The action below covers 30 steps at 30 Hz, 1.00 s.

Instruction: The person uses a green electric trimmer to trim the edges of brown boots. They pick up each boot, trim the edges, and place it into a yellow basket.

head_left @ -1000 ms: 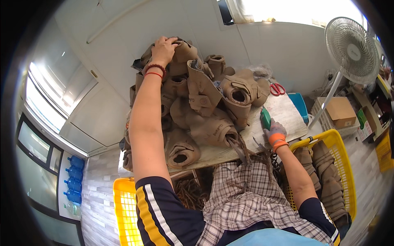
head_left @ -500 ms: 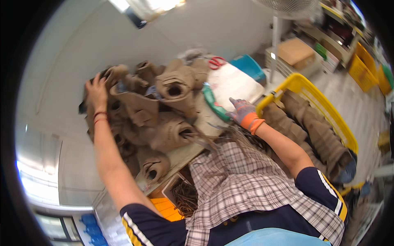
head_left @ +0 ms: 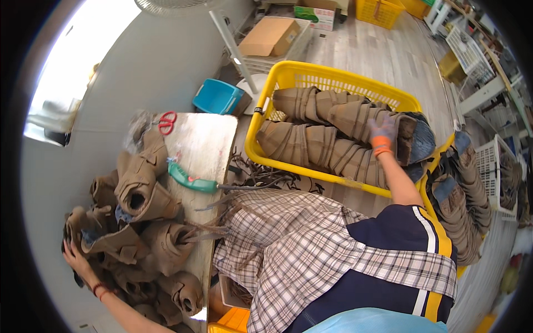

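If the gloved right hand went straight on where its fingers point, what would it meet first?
The right hand would probably first meet the nested brown fabric pieces at its fingertips, though depth is unclear; beyond them stands the yellow basket's far rim.

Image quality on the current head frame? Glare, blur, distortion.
Head view: window at upper left is blown out to white; black fisheye border darkens the corners; straight edges bow toward the rim; right hand looks slightly soft, cause unclear; green-handled tool reads clearly.
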{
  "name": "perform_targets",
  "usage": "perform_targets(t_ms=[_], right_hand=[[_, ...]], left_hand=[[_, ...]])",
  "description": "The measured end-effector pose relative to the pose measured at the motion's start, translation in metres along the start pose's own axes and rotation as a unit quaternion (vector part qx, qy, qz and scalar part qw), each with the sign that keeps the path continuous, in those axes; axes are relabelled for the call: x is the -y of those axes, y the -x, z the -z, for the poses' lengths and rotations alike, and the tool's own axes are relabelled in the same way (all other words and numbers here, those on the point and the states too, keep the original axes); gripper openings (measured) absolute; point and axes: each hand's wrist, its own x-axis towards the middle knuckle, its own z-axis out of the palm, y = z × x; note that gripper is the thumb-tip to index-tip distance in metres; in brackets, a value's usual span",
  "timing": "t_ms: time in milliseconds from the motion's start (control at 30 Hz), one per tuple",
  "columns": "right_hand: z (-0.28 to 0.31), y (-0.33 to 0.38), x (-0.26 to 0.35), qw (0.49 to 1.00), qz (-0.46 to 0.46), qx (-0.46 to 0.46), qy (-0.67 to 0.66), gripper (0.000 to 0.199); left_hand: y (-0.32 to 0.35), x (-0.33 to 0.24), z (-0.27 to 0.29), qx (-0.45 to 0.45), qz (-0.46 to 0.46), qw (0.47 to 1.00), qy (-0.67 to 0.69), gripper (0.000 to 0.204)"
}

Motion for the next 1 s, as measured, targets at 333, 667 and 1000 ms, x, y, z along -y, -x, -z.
perform_targets(t_ms=[333,667,1000], right_hand=[[-0.042,-0.053,-0.109,0.882,-0.399,0.252,-0.010,0.083],[0.009,-0.012,-0.064,0.826,-0.221,0.399,-0.332,0.047],[0.047,0.003,-0.095,0.697,-0.247,0.423,-0.523,0.031]], left_hand=[[0.102,-0.235,0.054,-0.125,0.037,0.932,0.338,0.029],[0.231,-0.458,-0.033,0.227,0.123,0.722,0.642,0.020],[0.306,-0.589,-0.134,0.534,0.148,0.506,0.661,0.021]])
